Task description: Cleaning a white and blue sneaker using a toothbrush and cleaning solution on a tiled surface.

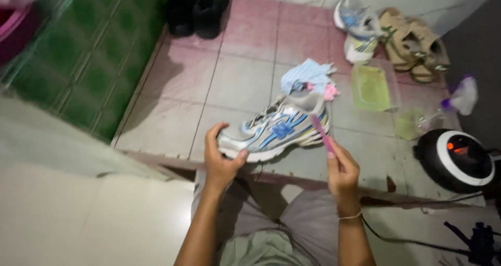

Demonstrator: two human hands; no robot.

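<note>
A white and silver running shoe with blue stripes (276, 129) lies on its side on the tiled floor in front of me. My left hand (220, 159) grips its toe end, thumb on the sole edge. My right hand (342, 173) holds a pink toothbrush (322, 133) upright, with its head up against the heel of the shoe.
A blue cloth (307, 76) and a small pink item (331, 92) lie behind the shoe. A clear tub of greenish liquid (371, 86), a spray bottle (441, 110), a second sneaker (357, 28), tan sandals (415, 45), black shoes (198, 9) and a round black-and-white device (456, 159) surround it.
</note>
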